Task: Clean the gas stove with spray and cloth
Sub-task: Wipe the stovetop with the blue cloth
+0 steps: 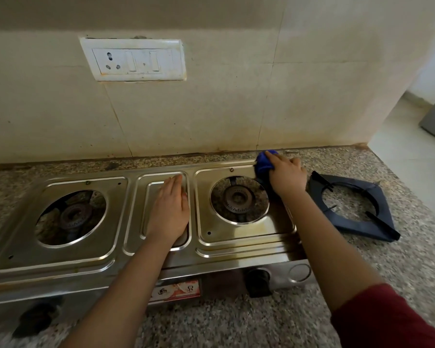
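A two-burner stainless steel gas stove (111, 249) stands on the granite counter. Both burners are bare, the left burner (73, 217) and the right burner (239, 198). My left hand (170, 209) lies flat, palm down, on the stove's middle panel. My right hand (285, 175) presses a bunched blue cloth (263, 164) onto the stove's far right corner. A yellowish stain (259, 227) shows on the steel in front of the right burner. No spray bottle is in view.
A dark pan support (377, 229) lies on the speckled granite counter (236, 327) just right of the stove. Two black knobs (258, 278) sit on the stove's front. A white switch-and-socket plate (133, 60) is on the tiled wall behind. The counter ends at the right.
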